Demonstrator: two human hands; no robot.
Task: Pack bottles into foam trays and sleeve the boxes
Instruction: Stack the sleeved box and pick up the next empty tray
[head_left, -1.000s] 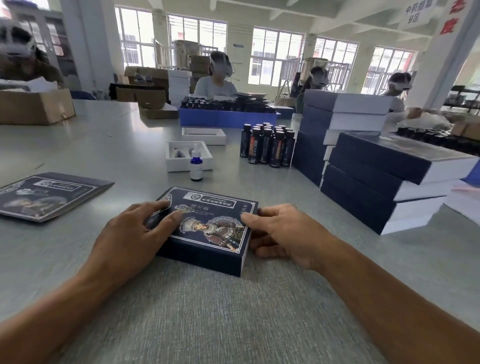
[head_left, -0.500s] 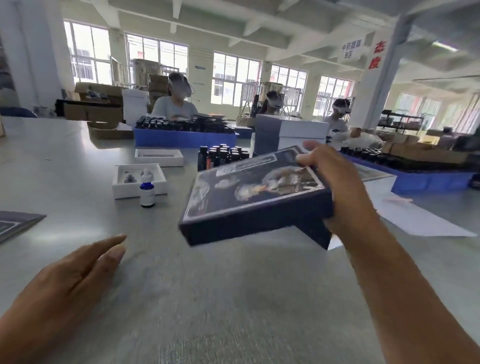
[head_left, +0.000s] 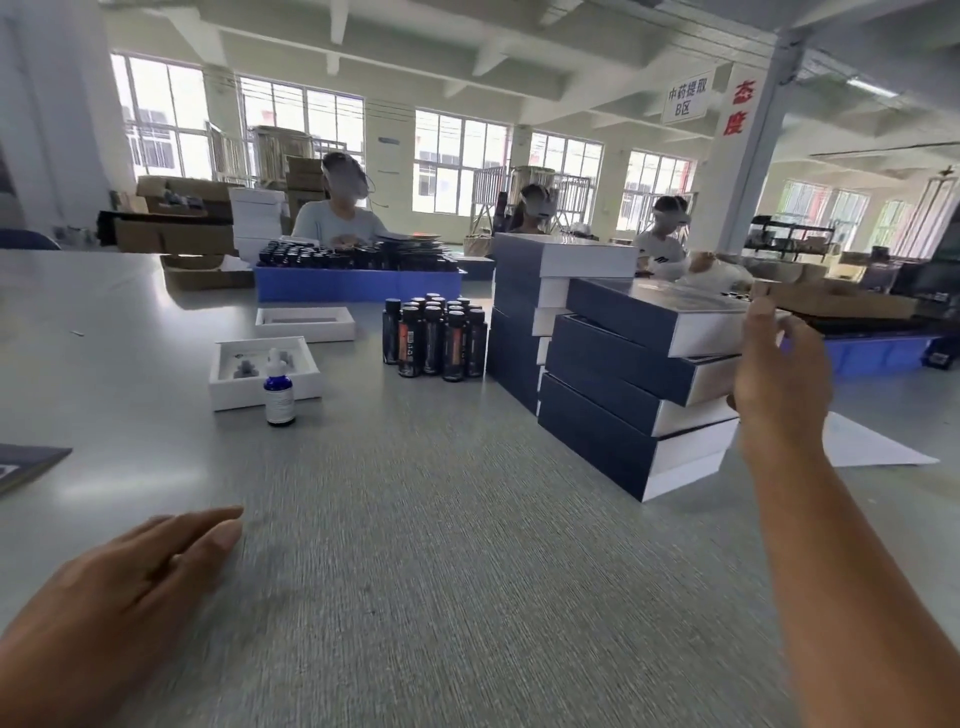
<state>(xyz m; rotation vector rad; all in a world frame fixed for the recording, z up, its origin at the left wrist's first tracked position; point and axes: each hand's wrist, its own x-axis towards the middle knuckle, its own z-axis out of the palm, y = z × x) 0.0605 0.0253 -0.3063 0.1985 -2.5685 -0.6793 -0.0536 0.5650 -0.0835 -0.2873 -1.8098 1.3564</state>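
While the grey, fine-grained tabletop (head_left: 415, 597) fills most of the view, a white pillar (head_left: 748, 156) rises at the right with red characters reading 态度, and beside it hangs a white sign (head_left: 687, 97) printed 中药提取 B区. On the right part of the table stands a near stack of dark navy sleeved boxes with white ends (head_left: 623, 405), touching a taller stack of the same boxes (head_left: 524, 312) behind it. The top box of the near stack (head_left: 649, 317) lies flat, its navy side toward the camera and its white end toward the right hand (head_left: 779, 384). That hand stands upright at the box's white end with fingers raised and loosely bent at its far corner; whether they pinch the box or only touch it cannot be told. The left hand (head_left: 130, 587) lies low over the table at the near left, fingers straight and together, holding nothing.

A long blue plastic crate of dark bottles (head_left: 358, 280) sits far back, with three seated people beyond it. A cluster of dark upright bottles with orange-red labels (head_left: 434, 338) stands just left of the taller stack; their print is too small to read. Two white foam trays lie further left, a nearer one (head_left: 265, 369) and a farther one (head_left: 305, 323). A small blue dropper bottle with a white cap and pale label (head_left: 279, 387) stands against the nearer tray's front edge; its label is unreadable. A dark printed flat sleeve (head_left: 26, 465) juts in at the left edge.
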